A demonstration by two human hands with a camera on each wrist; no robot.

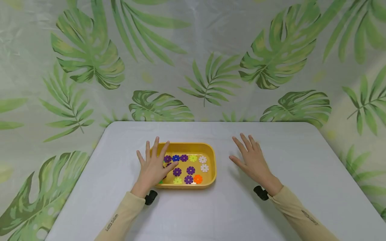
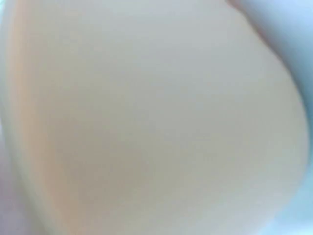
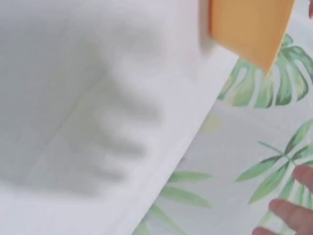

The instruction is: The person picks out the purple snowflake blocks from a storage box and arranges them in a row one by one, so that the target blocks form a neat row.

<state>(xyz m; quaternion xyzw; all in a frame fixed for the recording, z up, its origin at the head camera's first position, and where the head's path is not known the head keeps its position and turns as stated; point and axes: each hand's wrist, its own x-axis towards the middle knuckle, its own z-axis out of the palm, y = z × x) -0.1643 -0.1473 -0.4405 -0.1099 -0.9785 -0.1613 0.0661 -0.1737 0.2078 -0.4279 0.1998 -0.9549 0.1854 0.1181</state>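
A yellow tray (image 1: 211, 167) lies on the table in the head view, with several flower-shaped plastic discs in it. Purple ones (image 1: 177, 172) are most common; a blue disc (image 1: 176, 158), white discs (image 1: 204, 168), yellow-green discs (image 1: 193, 158) and an orange disc (image 1: 197, 179) show too. My left hand (image 1: 153, 169) is spread over the tray's left end, hiding part of it, and holds nothing. To the right of the tray my right hand (image 1: 254, 164) hovers with fingers extended, casting a shadow on the table. Blurred skin fills the left wrist view.
A white-covered table (image 1: 229, 214) has its far edge behind the tray. Leaf-printed cloth (image 1: 208, 77) hangs behind and at both sides. Dark wrist cameras (image 1: 150, 197) sit below both wrists. The right wrist view shows the tray's outer wall (image 3: 249, 29).
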